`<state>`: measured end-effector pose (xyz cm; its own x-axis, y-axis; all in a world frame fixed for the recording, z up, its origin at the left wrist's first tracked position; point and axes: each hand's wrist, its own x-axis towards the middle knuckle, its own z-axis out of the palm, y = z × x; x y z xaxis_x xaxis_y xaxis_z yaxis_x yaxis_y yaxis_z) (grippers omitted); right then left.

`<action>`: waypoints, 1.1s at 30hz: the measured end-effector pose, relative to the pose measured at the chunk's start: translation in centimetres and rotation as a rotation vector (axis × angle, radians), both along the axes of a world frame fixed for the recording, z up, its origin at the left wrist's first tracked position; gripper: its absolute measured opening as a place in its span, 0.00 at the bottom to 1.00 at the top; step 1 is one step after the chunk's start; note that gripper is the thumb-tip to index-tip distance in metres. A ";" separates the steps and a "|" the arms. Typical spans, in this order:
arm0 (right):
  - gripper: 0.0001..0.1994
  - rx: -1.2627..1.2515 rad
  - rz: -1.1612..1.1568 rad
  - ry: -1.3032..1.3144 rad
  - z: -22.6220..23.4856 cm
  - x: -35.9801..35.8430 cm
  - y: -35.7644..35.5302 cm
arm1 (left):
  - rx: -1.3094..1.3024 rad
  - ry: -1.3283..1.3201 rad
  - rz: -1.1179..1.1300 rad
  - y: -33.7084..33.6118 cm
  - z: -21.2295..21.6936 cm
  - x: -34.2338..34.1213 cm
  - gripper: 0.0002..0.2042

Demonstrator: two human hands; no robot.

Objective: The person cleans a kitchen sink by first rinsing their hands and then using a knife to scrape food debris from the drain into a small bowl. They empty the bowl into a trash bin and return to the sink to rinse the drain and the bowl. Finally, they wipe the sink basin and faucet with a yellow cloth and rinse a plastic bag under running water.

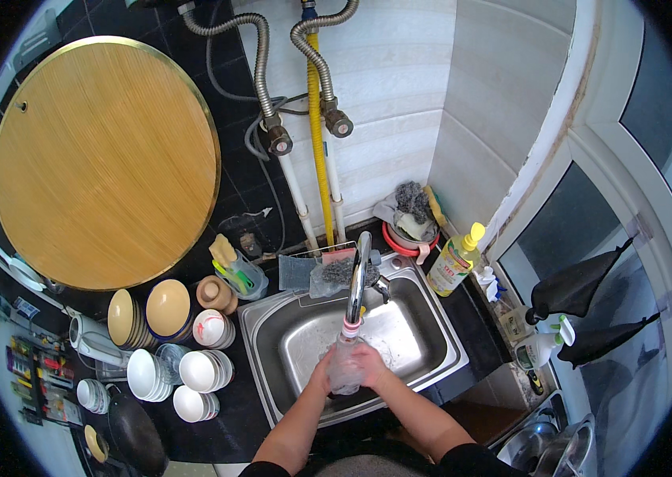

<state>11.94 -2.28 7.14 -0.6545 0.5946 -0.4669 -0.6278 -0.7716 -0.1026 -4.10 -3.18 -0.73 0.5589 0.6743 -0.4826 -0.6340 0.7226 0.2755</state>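
Over the steel sink (288,318) both my hands are wrapped around a clear glass or jar (345,374) held upright right under the spout of the chrome tap (356,286). My left hand (325,370) grips its left side. My right hand (371,366) covers its right side and rim. The lower part of the clear vessel shows between my fingers.
Stacks of white and tan bowls (193,367) crowd the black counter left of the sink, with a dark wok (135,433) nearer me. A round wooden board (105,163) leans on the wall. A yellow dish-soap bottle (452,266), scrubbers and spray bottles (538,346) stand at the right.
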 end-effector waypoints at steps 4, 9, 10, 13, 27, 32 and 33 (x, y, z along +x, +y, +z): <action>0.15 -0.029 -0.218 -0.175 -2.4 5.2 0.1 | 0.009 0.272 0.204 1.3 1.2 0.8 0.17; 0.22 -0.084 -0.141 -0.697 -5.4 6.0 -1.2 | 0.200 0.200 0.263 2.5 4.7 0.9 0.23; 0.24 -0.101 -0.105 -0.805 -6.1 6.0 -1.6 | 0.179 0.178 0.250 2.5 5.6 1.2 0.23; 0.29 0.021 -0.021 -0.573 -6.8 5.4 -1.8 | 0.082 0.155 0.205 1.7 7.0 1.7 0.24; 0.19 0.166 -0.212 -0.414 -3.6 1.7 0.9 | -0.008 0.830 0.352 0.3 0.4 -5.6 0.24; 0.25 0.071 -0.118 -0.055 -4.7 2.0 0.5 | -0.166 0.421 0.065 0.0 4.8 -0.5 0.18; 0.26 0.079 -0.110 -0.008 -4.6 1.4 0.3 | -0.156 0.393 0.024 -0.2 6.0 1.1 0.19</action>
<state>13.37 -1.95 2.52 -0.5800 0.6976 -0.4207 -0.7068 -0.6877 -0.1660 -3.00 -3.42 5.26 0.2971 0.5872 -0.7530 -0.5199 0.7609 0.3882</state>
